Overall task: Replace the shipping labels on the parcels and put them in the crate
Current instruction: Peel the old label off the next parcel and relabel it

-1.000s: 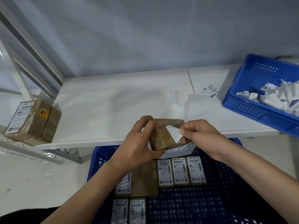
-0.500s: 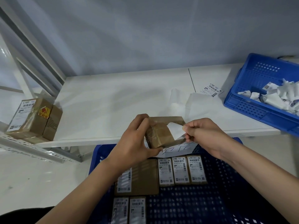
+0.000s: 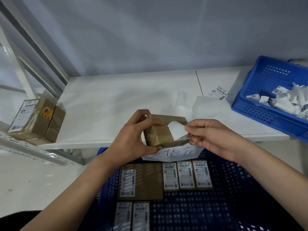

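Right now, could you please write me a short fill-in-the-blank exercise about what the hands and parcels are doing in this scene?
1. The left hand grips a small brown ____.
2. The right hand pinches the white ____ on it.
3. Labelled parcels lie in the ____ crate below the hands.
4. The other crate on the shelf holds crumpled ____.

Missing words: parcel; label; blue; labels

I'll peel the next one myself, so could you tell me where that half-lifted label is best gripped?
Pinch the label's loose right edge from the right, as the right hand does; the left hand steadies the parcel by its left end.
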